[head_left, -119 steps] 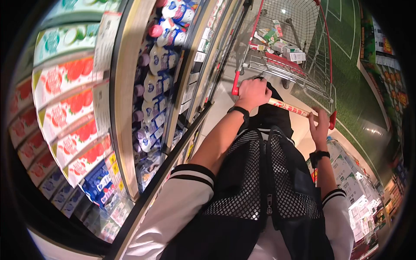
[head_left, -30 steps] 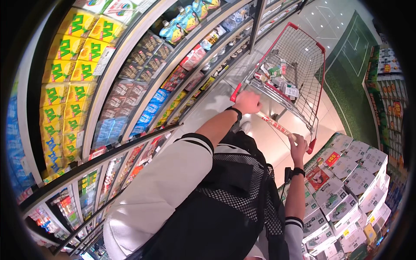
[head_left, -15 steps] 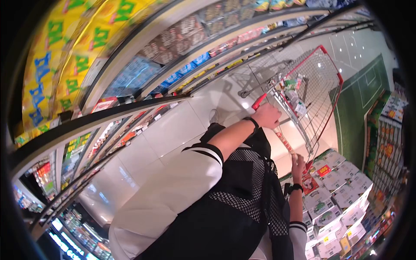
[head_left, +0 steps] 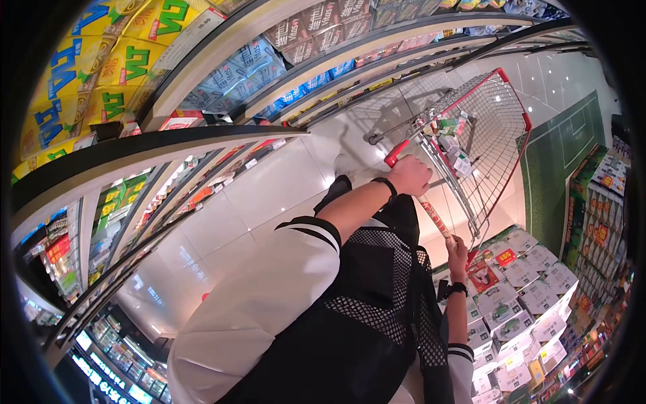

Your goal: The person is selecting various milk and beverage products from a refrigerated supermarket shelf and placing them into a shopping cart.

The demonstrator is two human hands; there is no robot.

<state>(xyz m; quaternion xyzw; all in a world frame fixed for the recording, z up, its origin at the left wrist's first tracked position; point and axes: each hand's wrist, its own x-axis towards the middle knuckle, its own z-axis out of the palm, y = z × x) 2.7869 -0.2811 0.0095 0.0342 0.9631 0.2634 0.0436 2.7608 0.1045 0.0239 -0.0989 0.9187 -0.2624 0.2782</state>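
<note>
A wire shopping cart [head_left: 494, 128] with red trim stands in front of me. Its handle bar [head_left: 433, 214] has a printed cover and red end pieces. My left hand [head_left: 410, 176] is closed around the bar near the upper red end, a black band at its wrist. Around the lower part of the same bar, my right hand [head_left: 457, 256] is closed too, with a black watch [head_left: 452, 290] on that wrist. In the basket lie several small packages, among them a white carton [head_left: 461, 165] and a green-and-white pack [head_left: 447, 125].
Shelves [head_left: 202, 138] of packaged goods, with yellow packs [head_left: 124, 60] and brown packs [head_left: 323, 30], line the left. Stacked white cartons [head_left: 518, 306] stand close by my right hand. A green floor mat [head_left: 564, 145] and another display [head_left: 599, 215] lie beyond.
The shelf goods have shifted right and upward in view, and the yellow packs look sharper. Both hands keep their hold on the cart handle, sitting slightly further left in view.
</note>
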